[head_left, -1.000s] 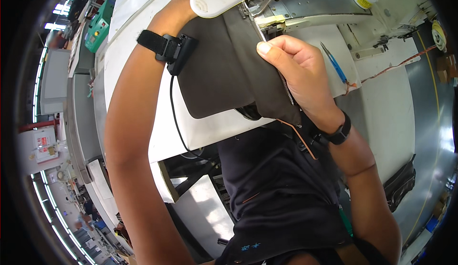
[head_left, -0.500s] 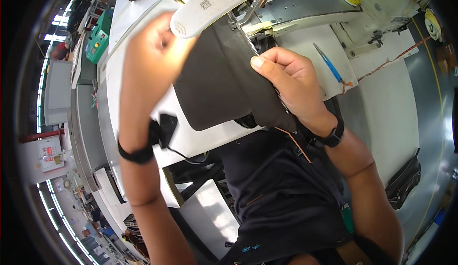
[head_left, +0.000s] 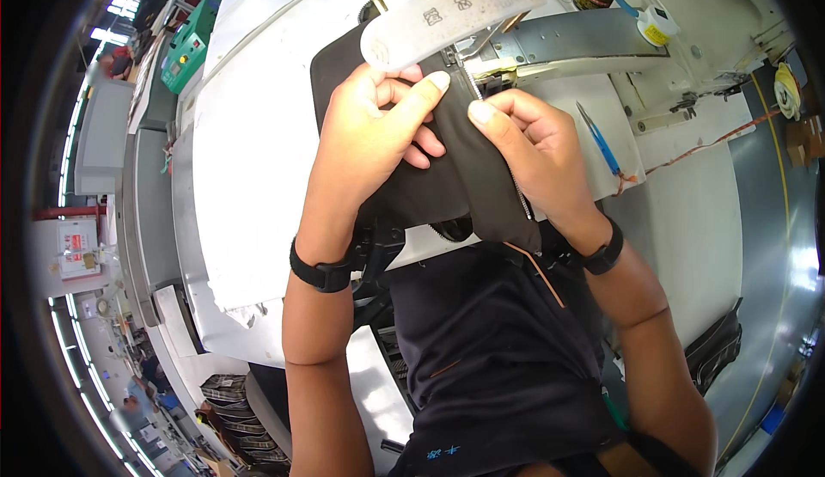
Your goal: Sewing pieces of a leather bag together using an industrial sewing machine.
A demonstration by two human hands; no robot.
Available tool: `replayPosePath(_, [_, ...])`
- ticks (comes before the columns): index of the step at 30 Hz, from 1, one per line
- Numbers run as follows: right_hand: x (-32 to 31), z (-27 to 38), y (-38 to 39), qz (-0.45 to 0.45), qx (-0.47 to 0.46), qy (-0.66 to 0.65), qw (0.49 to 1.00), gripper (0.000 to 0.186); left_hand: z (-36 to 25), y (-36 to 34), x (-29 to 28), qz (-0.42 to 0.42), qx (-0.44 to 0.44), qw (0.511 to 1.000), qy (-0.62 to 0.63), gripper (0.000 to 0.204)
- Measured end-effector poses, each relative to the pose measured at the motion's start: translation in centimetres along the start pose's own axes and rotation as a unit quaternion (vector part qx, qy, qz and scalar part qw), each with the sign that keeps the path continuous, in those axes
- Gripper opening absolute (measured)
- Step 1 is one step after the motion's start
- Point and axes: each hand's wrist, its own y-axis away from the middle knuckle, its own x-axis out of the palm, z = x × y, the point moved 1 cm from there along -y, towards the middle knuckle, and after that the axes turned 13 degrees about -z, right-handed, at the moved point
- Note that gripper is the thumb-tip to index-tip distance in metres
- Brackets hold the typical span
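A dark fabric piece (head_left: pixel 404 193) lies across the white sewing-machine table, with a metal-toothed zipper (head_left: pixel 521 192) along its right side. The zipper's far end runs under the machine head (head_left: pixel 460 11), near the presser foot. My right hand (head_left: pixel 546 150) pinches the zipper edge between thumb and bent fingers. On the fabric, just left of the zipper, my left hand (head_left: pixel 378 129) has its thumb stretched toward the machine and its fingers curled, seeming to grip a fold. The needle is hidden by the machine head.
Blue-handled tweezers (head_left: pixel 603 143) lie right of my right hand, by a twisted orange cord (head_left: pixel 700 147). A small white bottle with a yellow label (head_left: pixel 657 26) stands at the far right. A green box (head_left: pixel 187 45) sits at the far left. Checked fabric (head_left: pixel 245 417) is stacked lower left.
My left hand has come right and down from beside the machine head onto the fabric near the zipper. My right hand keeps its pinch. The whole view has shifted slightly.
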Motion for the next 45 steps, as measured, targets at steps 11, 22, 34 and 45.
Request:
replayPosePath(11, [1.5, 0.2, -0.9, -0.048, -0.002, -0.054, 0.997, 0.017, -0.9, -0.8, -0.3, 0.077, -0.053, 0.995, 0.026, 0.037])
replayPosePath(22, [1.7, -0.7, -0.6, -0.064, 0.011, -0.105, 0.992, 0.017, 0.2, -0.4, 0.1, 0.051, -0.004, 0.992, 0.115, 0.032])
replayPosePath(34, [-3.0, 3.6, 0.0, -0.087, -0.104, 0.134, 0.982, 0.024, 2.1, 0.4, 1.3, -0.085, 0.187, 0.977, 0.058, 0.042])
replayPosePath(45, [-5.2, 11.7, 6.8, 0.228, -0.228, 0.418, 0.849, 0.013, 1.8, -0.1, 1.6, -0.101, 0.166, 0.979, 0.054, 0.061])
